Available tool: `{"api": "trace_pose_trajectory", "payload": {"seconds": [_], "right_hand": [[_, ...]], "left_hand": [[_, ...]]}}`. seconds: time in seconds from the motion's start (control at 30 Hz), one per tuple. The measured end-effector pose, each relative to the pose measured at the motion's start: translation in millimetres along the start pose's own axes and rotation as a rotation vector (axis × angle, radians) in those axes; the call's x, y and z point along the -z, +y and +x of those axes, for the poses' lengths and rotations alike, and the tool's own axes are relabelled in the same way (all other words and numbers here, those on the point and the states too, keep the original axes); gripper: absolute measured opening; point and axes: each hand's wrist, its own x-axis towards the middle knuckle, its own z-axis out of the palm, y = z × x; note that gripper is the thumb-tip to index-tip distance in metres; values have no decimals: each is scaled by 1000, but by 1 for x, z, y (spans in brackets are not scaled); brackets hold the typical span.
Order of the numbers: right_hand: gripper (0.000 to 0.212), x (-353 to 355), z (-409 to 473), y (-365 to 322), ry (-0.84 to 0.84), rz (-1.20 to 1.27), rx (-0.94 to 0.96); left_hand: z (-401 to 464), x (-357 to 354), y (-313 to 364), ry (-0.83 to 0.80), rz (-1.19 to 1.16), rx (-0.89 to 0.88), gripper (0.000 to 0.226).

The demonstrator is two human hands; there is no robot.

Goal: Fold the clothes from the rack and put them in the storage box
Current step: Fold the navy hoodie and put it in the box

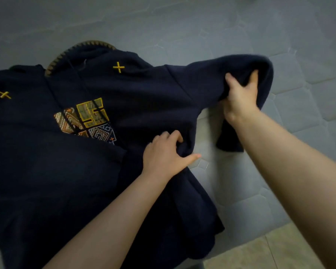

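- Dark navy hoodie spread face up on a quilted grey mattress, hood at the far end.
- Hood edged with tan zigzag trim.
- Patchwork patch in yellow, orange and white on the chest; two yellow stitched crosses, one near the hood, one toward the left edge.
- Left hand on the hoodie's right side seam, fingers curled, cloth bunched and pinched between thumb and fingers.
- Right hand gripping the sleeve, thumb on the near face, fingers wrapped behind the fold; sleeve lifted off the mattress, cuff end hanging below the wrist.
- Both forearms bare, reaching in from the near edge.
- Tiled floor at the near right corner, beside the mattress edge.
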Motion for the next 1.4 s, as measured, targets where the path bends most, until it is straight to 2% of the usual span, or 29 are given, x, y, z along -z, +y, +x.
{"api": "trace_pose_trajectory", "payload": {"seconds": [0.07, 0.13, 0.17, 0.2, 0.27, 0.33, 0.43, 0.5, 0.6, 0.7, 0.77, 0.8, 0.87, 0.93, 0.97, 1.07, 1.13, 1.2, 1.27, 1.33, 1.4], "right_hand": [[89, -5, 13, -21, -51, -155, 62], [81, -8, 24, -30, -45, -179, 76], [82, -8, 27, -31, -24, -156, 62], [85, -8, 30, -30, -7, -114, 35], [91, -3, 34, -25, 10, -44, -31], [88, 7, 37, -24, 47, -84, -65], [80, 28, 45, -29, 188, -152, -57], [73, 43, 52, -35, 255, -119, -30], [68, 67, 56, -46, 240, -84, -22], [86, 87, 55, -56, 184, -150, -62], [96, 105, 57, -62, 205, -161, -45], [95, 113, 57, -65, 219, -139, -43], [79, 127, 57, -70, 211, -106, -56], [67, 134, 57, -74, 188, -29, -98], [67, 137, 59, -75, 188, 39, -124], [65, 147, 65, -78, 179, 203, -161], [58, 157, 64, -77, 151, 195, -194], [50, 169, 61, -74, 111, 152, -206], [44, 179, 54, -76, 42, 66, -217], [31, 187, 44, -81, -54, -79, -228], [17, 190, 33, -83, -155, -201, -202]], "left_hand": [[5, -7, 14, -90, 83, 25, 62], [10, -13, 25, -77, 256, -31, 44], [12, -14, 30, -79, 254, -29, 32], [15, -13, 34, -90, 181, -18, 23], [21, -13, 38, -148, -131, 46, 14], [25, -12, 37, -273, -426, 141, 10], [35, -17, 32, -445, -578, 241, 20], [45, -16, 32, -509, -537, 274, 29], [52, -16, 35, -590, -450, 284, 36], [56, -20, 39, -582, -432, 340, 30], [59, -22, 45, -563, -450, 417, 30], [60, -22, 49, -554, -430, 441, 32], [59, -18, 59, -545, -307, 446, 38], [55, -11, 71, -461, -148, 346, 38], [52, -6, 77, -345, -120, 233, 32], [54, 10, 96, 135, -151, -285, 15], [73, 16, 110, 299, -198, -468, 12], [102, 17, 126, 283, -243, -456, 21], [127, 14, 144, 93, -184, -423, 36], [138, 7, 169, -120, 6, -482, 58], [139, 1, 197, -260, 125, -533, 73]]}}
